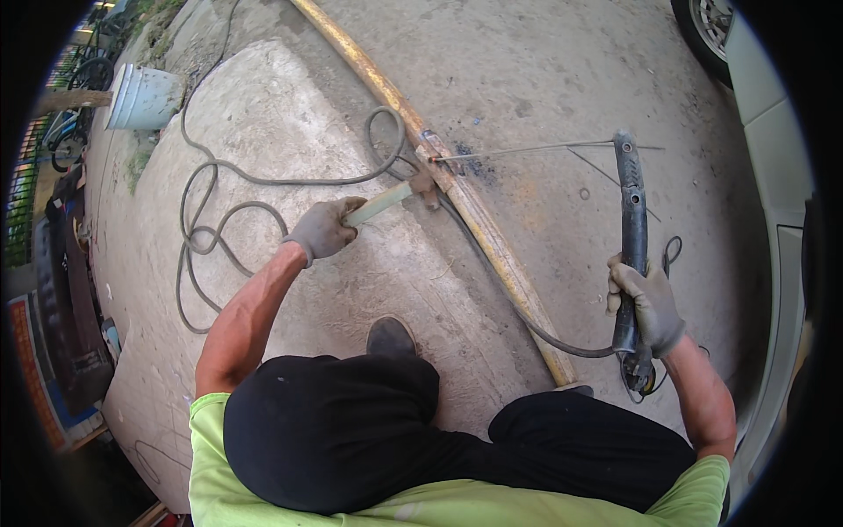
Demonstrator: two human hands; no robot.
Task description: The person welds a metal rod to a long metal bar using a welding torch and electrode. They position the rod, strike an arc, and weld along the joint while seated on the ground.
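A grey-gloved left hand (323, 232) of mine is closed around the pale green handle of a hammer (383, 203). The hammer's rusty head rests against or just above a long yellow, rust-worn pipe (505, 255) lying diagonally across the ground. My right hand (648, 300), also gloved, grips a long black electrode holder (632, 220). From the holder's far end a thin welding rod (527, 148) runs left, its tip at a joint in the pipe (432, 158); whether it touches, I cannot tell. A dark cable (562, 346) leads from the holder's lower end.
Loops of cable (211, 237) lie on a raised concrete slab (272, 105) at left. A pale bucket (145, 98) stands at the far left. Another thin rod (606, 177) lies right of the pipe. A light-coloured vehicle (773, 132) borders the right side.
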